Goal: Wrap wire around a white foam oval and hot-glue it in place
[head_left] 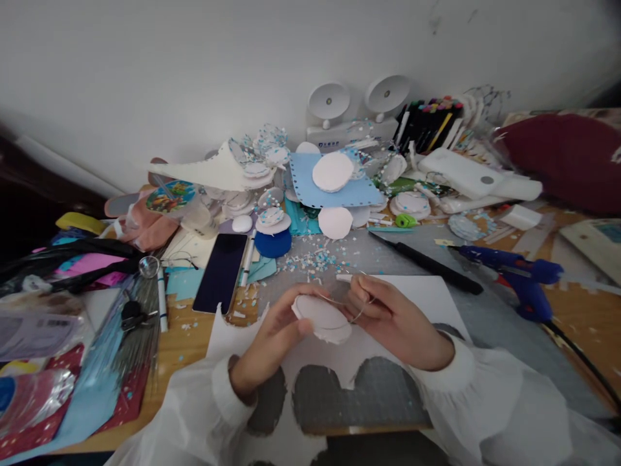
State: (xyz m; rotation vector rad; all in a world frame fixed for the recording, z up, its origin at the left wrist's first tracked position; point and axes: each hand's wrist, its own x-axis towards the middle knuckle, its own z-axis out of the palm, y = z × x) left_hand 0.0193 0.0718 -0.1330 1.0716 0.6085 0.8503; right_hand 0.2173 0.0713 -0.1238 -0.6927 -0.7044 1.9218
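My left hand (272, 340) grips a white oval disc (320, 316) by its left edge, thumb on top and fingers behind. The disc looks layered, with a rough lower rim. Just right of it, my right hand (400, 317) pinches a thin wire-like strand (359, 314) that curves in a loop and reaches the disc's right side. Whether the strand passes through the disc is not clear. Beneath both hands lies a white sheet (417, 288) with large rounded cut-outs.
A grey cutting mat (334, 255) carries white and blue scraps. A black pen-like tool (431, 262) and a blue glue gun (521, 268) lie to the right. Left are a phone (220, 272) and a marker (248, 259). White discs crowd the back, one on a blue sheet (303, 178).
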